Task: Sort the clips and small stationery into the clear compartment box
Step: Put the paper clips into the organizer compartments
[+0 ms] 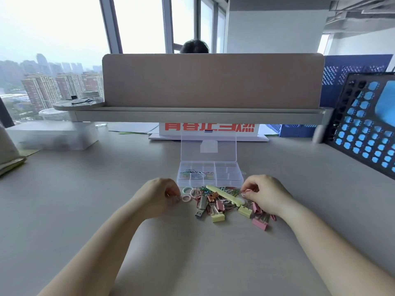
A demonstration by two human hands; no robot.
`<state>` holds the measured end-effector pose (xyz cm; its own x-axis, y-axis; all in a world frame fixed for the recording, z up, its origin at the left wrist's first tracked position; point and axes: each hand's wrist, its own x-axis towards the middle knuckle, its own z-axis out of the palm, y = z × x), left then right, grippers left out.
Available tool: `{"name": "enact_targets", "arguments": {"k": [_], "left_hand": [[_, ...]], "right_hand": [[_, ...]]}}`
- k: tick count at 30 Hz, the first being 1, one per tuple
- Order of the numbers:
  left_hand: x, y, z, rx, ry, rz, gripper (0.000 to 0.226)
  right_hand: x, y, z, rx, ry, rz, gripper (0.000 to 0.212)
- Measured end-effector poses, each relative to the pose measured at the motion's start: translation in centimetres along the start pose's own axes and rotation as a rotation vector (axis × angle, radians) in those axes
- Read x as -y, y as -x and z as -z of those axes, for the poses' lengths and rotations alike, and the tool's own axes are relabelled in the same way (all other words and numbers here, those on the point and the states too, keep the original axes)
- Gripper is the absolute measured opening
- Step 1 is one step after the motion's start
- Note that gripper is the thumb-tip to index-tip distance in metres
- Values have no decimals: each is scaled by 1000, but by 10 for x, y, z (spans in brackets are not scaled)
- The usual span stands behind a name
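A clear compartment box (232, 182) stands open on the desk, lid upright, with paper clips in its left compartments. In front of it lies a pile of coloured paper clips (228, 191), pink and yellow binder clips (218, 217), small rings (186, 198), a USB stick (201, 208) and a pale yellow pen-like tool (223, 195). My left hand (159, 196) pinches a small clip at the pile's left edge beside a pink ring. My right hand (264, 196) pinches a red paper clip at the pile's right edge.
A desk divider with a shelf (211, 112) rises behind the box. A frosted plastic container (53, 135) sits far left, papers and a sign (209, 129) lie behind the box, and a black perforated panel (363, 129) stands at the right. Another person's head shows beyond the divider.
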<state>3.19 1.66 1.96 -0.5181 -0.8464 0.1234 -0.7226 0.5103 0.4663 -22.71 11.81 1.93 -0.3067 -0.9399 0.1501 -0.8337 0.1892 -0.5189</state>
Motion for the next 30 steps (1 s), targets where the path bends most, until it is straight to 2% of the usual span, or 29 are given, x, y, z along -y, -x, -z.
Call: {"name": "enact_targets", "arguments": {"k": [4, 7, 10, 14, 19, 21, 23, 25, 28, 30], "left_hand": [[1, 1, -1, -18, -40, -4, 18], [1, -1, -3, -69, -43, -41, 12], [-7, -3, -4, -115, 92, -6, 10], [-18, -3, -6, -142, 315, 82, 12], [-26, -1, -7, -106, 471, 113, 15], [-26, -1, -7, -45, 711, 209, 18], [-29, -1, -1, 80, 1155, 355, 22], [-31, 0, 4, 178, 1380, 443, 26], [-32, 0, 4, 159, 1339, 461, 26], [-35, 3, 0, 96, 1019, 368, 20]], "right_hand": [[-1, -1, 3, -1, -67, 15, 11], [0, -1, 8, 13, -104, 26, 14], [0, 1, 14, 51, -158, 8, 20], [1, 2, 13, 41, -57, -15, 13], [7, 2, 2, 49, 110, 15, 31], [9, 0, -1, 61, 136, 32, 32], [9, -1, -3, 72, 124, 48, 31], [10, -1, -5, 68, 104, 58, 25], [12, 0, -6, 52, 85, 67, 10], [15, 0, -7, 46, 107, 80, 8]]}}
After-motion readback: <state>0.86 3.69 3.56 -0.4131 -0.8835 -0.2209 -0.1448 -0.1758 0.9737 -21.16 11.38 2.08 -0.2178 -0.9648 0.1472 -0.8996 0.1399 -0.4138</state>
